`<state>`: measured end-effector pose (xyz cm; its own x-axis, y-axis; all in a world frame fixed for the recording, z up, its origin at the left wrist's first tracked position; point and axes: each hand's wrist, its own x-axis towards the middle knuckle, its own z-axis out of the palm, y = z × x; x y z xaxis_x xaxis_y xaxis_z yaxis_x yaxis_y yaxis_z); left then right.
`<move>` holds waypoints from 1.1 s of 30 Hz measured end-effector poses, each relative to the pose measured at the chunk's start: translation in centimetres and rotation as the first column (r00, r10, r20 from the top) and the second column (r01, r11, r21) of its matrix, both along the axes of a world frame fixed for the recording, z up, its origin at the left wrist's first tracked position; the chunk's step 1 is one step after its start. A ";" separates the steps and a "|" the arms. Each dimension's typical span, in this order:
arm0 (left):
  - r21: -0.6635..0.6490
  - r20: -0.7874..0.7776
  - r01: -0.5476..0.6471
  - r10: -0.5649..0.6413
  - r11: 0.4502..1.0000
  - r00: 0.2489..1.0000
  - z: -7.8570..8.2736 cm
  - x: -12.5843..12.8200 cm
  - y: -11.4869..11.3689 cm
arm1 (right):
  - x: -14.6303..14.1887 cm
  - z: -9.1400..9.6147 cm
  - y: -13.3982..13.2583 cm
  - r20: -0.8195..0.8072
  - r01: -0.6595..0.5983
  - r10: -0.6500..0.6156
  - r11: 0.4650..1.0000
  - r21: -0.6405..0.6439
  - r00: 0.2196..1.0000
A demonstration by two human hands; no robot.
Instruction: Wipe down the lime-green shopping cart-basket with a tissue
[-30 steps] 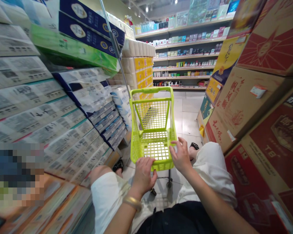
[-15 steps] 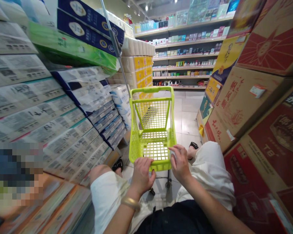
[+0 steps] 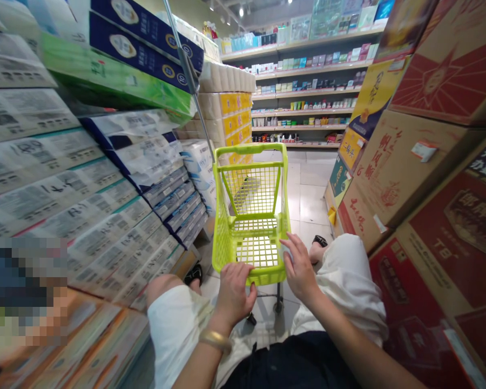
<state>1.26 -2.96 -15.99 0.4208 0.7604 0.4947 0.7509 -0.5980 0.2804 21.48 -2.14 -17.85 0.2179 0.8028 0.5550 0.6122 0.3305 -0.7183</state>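
A lime-green plastic shopping cart with a lattice basket stands between my knees, its inside bare. My left hand is curled over the cart's near rim at the left, thumb on the near side. At the basket's near right corner is my right hand, its fingers raised and spread. Whether those fingertips touch the rim, I cannot tell. A thin metal pole rises from behind the cart's left side.
Stacked packs of paper goods line the left, with yellow-and-white packs farther on. Cardboard cartons form a wall at the right. Shelves of small boxes and bottles cross the far end, beyond the tiled floor.
My right hand's fingers have lifted slightly and spread more at the cart's corner. My left hand stays on the rim. The view has shifted slightly.
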 end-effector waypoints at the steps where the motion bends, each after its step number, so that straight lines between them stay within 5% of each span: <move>1: -0.001 0.002 0.001 -0.001 1.000 1.000 0.0 0.0 0.0 | -0.1 -0.1 -0.4 -0.004 -0.008 0.008 1.000 -0.005 1.000; 10: 0.018 0.004 0.019 -0.019 1.000 1.000 -0.1 -0.1 0.0 | 1.3 1.1 4.1 -0.106 0.009 -0.023 0.992 -0.126 0.994; 17: 0.019 0.001 0.001 -0.001 1.000 1.000 -0.3 -0.2 -0.1 | -0.3 -0.3 -1.2 -0.028 -0.023 0.022 0.999 -0.033 0.999; 26: 0.036 -0.012 0.006 -0.006 0.999 1.000 0.1 0.3 0.0 | 1.0 0.5 2.7 -0.055 -0.004 0.000 0.997 -0.078 0.998; 33: -0.005 -0.050 -0.020 0.020 1.000 0.999 0.5 0.1 -0.4 | -0.3 -0.6 -1.5 -0.029 -0.029 0.029 0.999 -0.017 0.999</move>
<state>1.36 -3.35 -15.52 0.4300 0.7716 0.4687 0.7758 -0.5814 0.2453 21.14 -3.67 -18.40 0.2100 0.8186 0.5346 0.5816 0.3349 -0.7413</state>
